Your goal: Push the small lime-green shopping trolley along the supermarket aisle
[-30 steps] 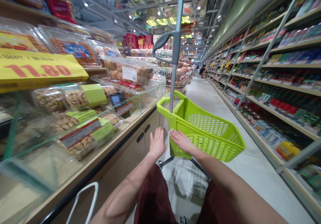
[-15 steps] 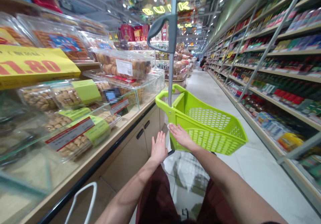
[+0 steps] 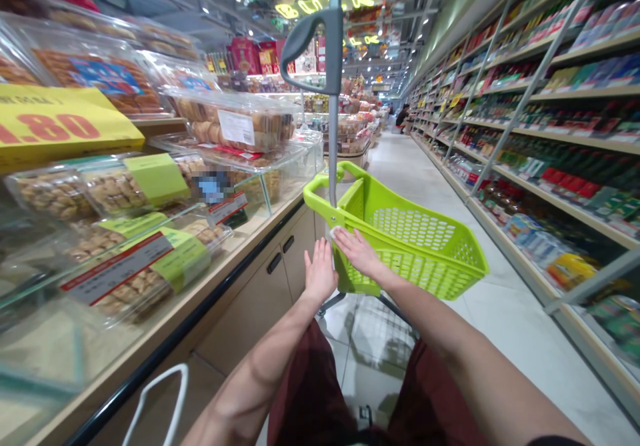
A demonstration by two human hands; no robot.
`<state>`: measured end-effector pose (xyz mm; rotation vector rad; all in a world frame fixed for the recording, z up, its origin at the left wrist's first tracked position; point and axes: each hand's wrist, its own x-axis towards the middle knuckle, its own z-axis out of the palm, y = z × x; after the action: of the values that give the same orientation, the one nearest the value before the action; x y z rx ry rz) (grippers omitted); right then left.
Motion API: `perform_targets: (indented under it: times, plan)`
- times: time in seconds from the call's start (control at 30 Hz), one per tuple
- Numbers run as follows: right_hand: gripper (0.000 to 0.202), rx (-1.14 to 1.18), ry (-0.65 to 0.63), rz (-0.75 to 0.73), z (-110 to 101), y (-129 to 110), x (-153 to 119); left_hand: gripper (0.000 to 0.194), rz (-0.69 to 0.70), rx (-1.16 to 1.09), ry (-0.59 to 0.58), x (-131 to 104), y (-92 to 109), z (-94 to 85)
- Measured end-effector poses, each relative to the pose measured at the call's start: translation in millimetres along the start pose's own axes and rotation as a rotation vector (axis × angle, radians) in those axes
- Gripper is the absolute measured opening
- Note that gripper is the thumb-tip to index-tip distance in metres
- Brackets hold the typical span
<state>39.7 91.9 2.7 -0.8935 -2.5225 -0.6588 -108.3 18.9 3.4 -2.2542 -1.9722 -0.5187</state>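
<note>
1. My left grip (image 3: 321,274) is spread flat, holding nothing, just beside the cart (image 3: 406,253), which stands in the aisle.
2. My right grip (image 3: 357,251) has fingers outstretched over the cart's near side, a white scrap (image 3: 334,233) at their tips — pinched or not, I cannot tell.
3. Light, flat pressure should work best — clear of the counter (image 3: 247,313).

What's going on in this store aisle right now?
A person has both bare hands by a green shopping cart. The right hand is in front of its side, with something small and white at the fingertips, too small to identify. The left hand is open beside it, fingers spread, holding nothing visible. Packs of cookies sit on the counter at left; stocked shelves line the right.
</note>
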Motion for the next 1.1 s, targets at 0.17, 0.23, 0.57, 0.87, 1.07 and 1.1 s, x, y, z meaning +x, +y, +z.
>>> perform_targets:
  times: [0.17,0.23,0.57,0.87,1.07,1.1]
  plan:
    - [0.045,0.053,-0.182,-0.023,21,-21,-30,0.073,0.018,0.021,-0.068,-11,-1,7.5]
    - [0.044,0.061,-0.173,-0.034,11,-22,-27,0.073,0.01,0.022,-0.064,-10,-2,7.7]
    - [0.051,-0.003,0.021,0.076,-21,3,6,0.075,-0.014,0.0,-0.026,-1,11,4.5]
    - [0.044,0.039,-0.141,0.054,-9,-17,-40,0.073,0.037,0.008,-0.046,-7,22,10.1]
    - [0.056,-0.026,0.078,0.314,-45,18,-28,0.076,0.062,0.002,-0.042,-3,43,3.9]
    - [0.057,-0.028,0.073,0.327,-44,22,-31,0.076,0.076,-0.001,-0.042,-3,46,2.7]
